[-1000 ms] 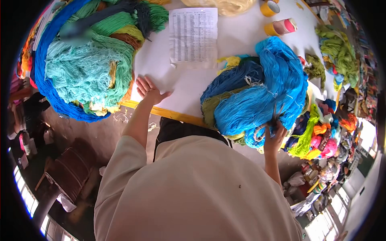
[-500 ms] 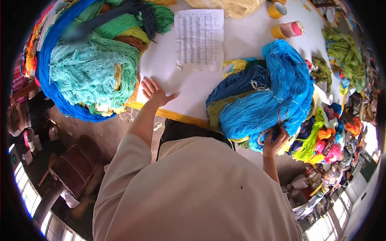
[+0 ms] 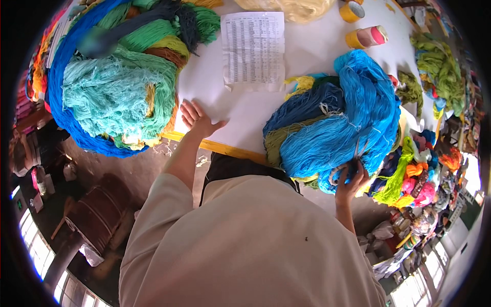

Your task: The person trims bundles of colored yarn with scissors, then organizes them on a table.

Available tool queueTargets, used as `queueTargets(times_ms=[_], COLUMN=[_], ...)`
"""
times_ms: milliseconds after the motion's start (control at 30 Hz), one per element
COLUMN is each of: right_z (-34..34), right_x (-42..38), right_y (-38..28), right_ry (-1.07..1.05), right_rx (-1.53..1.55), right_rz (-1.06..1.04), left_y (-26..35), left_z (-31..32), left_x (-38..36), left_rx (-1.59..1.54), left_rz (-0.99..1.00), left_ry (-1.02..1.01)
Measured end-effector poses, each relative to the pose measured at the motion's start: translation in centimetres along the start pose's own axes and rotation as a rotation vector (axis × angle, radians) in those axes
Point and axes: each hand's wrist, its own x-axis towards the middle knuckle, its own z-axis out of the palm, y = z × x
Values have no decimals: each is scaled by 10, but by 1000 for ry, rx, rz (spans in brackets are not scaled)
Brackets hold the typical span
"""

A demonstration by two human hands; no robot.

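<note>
My left hand [image 3: 198, 118] lies flat with spread fingers on the white table [image 3: 238, 120], near its yellow front edge. Left of it is a heap of mint-green yarn [image 3: 110, 92] with a thick blue skein [image 3: 64, 105] around it. My right hand [image 3: 352, 180] is closed on dark-handled scissors [image 3: 359, 149], whose blades point up over bright blue yarn [image 3: 322, 146]. Darker blue yarn [image 3: 307, 102] lies beside that skein. A printed sheet [image 3: 253, 51] is farther back, between the two heaps.
Two yellow-banded cones [image 3: 352, 12] [image 3: 367, 37] are at the back right, near cream yarn [image 3: 291, 7]. Olive yarn [image 3: 442, 69] and a multicoloured pile [image 3: 409, 179] lie at the right. A brown barrel [image 3: 97, 210] is on the floor at the lower left.
Both hands keep almost the same places and poses. The view has shifted very slightly; nothing has been taken hold of or let go.
</note>
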Motion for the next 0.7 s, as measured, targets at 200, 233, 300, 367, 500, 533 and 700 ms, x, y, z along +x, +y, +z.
queueTargets(times_ms=[200, 233, 300, 367, 500, 533, 700], right_z=[5, 7, 9, 5, -13, -19, -66], right_x=[-23, -22, -19, -14, -10, -10, -26], right_y=[15, 14, 12, 3, 1, 1, -15], right_ry=[-27, -16, -2, 13, -24, -45, 13], right_rx=[41, 20, -41, 26, 45, 29, 73], right_rz=[140, 140, 126, 178, 315, 324, 335], left_y=[-1, -1, -1, -9, -18, -17, -14], left_z=[5, 5, 5, 14, 35, 33, 29], left_x=[0, 1, 2, 7, 21, 20, 17], left_rx=[-12, -13, -6, -19, -97, -66, -8], left_rz=[15, 18, 26, 53, 128, 122, 97], left_ry=[28, 41, 46, 86, 186, 178, 170])
